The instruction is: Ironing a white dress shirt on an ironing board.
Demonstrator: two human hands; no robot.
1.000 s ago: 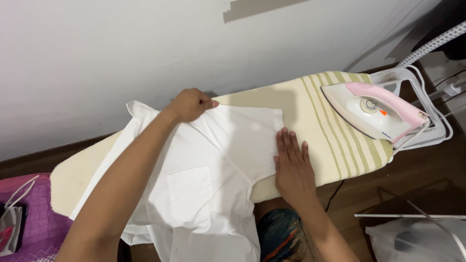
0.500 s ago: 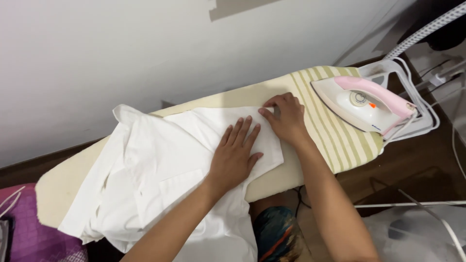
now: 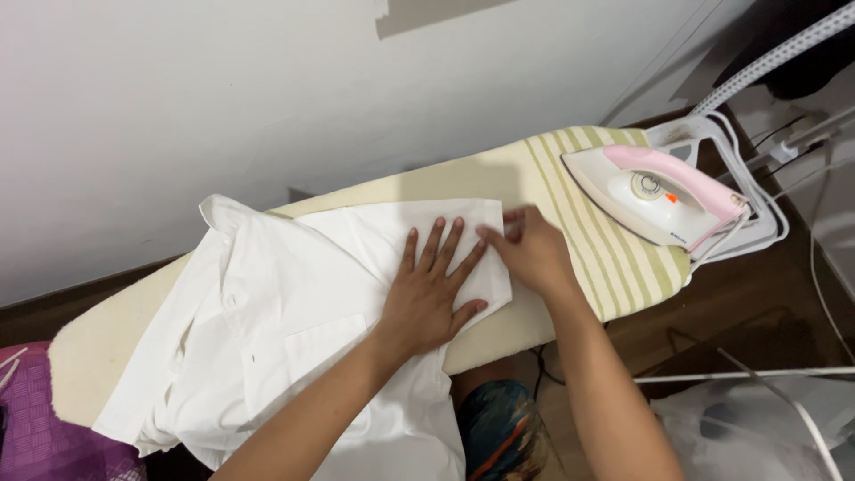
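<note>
A white shirt lies spread over the cream ironing board, its short sleeve laid out flat toward the right. My left hand presses palm down on that sleeve with the fingers spread. My right hand rests at the sleeve's outer hem, fingers curled at the cloth's edge; whether it pinches the hem I cannot tell. A pink and white iron stands on the board's white wire rest, apart from both hands.
A white wall runs close behind the board. The board's right end has green stripes. A purple cloth lies at the lower left. White plastic and thin white rods are on the dark floor at the lower right.
My left hand left the collar, crossed to the sleeve and now lies flat on it. My right hand moved from the sleeve's near edge to its outer hem.
</note>
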